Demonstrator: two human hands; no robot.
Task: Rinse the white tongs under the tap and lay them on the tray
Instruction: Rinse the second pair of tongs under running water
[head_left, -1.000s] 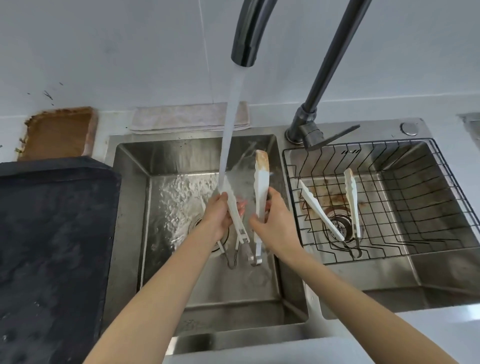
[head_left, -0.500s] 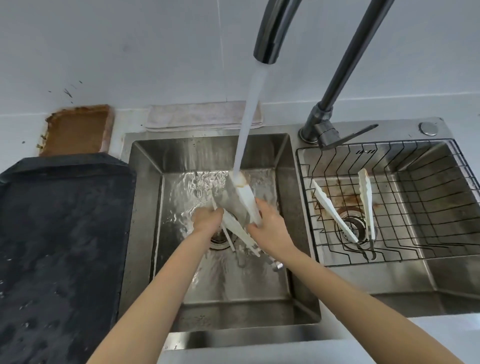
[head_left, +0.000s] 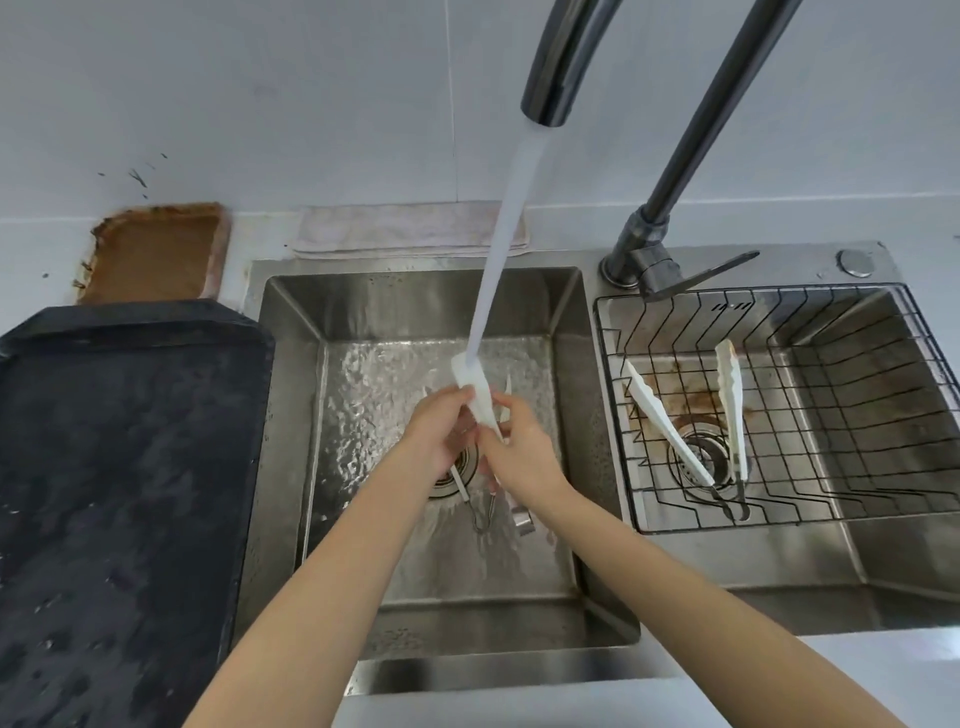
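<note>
Over the left sink basin (head_left: 291, 415) I hold a pair of white tongs (head_left: 475, 392) with both hands. My left hand (head_left: 439, 434) grips them from the left and my right hand (head_left: 519, 449) from the right. The upper white tip sits directly in the water stream (head_left: 506, 239) that pours from the dark tap spout (head_left: 558, 78). The tongs' metal handle end (head_left: 483, 517) hangs below my hands. A wet black tray (head_left: 124, 467) lies on the counter left of the sink.
A second pair of white tongs (head_left: 670, 431) lies in the black wire basket (head_left: 857, 405) in the right basin. The tap base and lever (head_left: 660, 265) stand between the basins. A folded cloth (head_left: 405, 231) and a brown tray (head_left: 153, 254) rest against the back wall.
The tongs' arms, spread apart a second ago, are now closed together with one tip under the stream. My hands have drawn close to each other. The view shifted slightly right.
</note>
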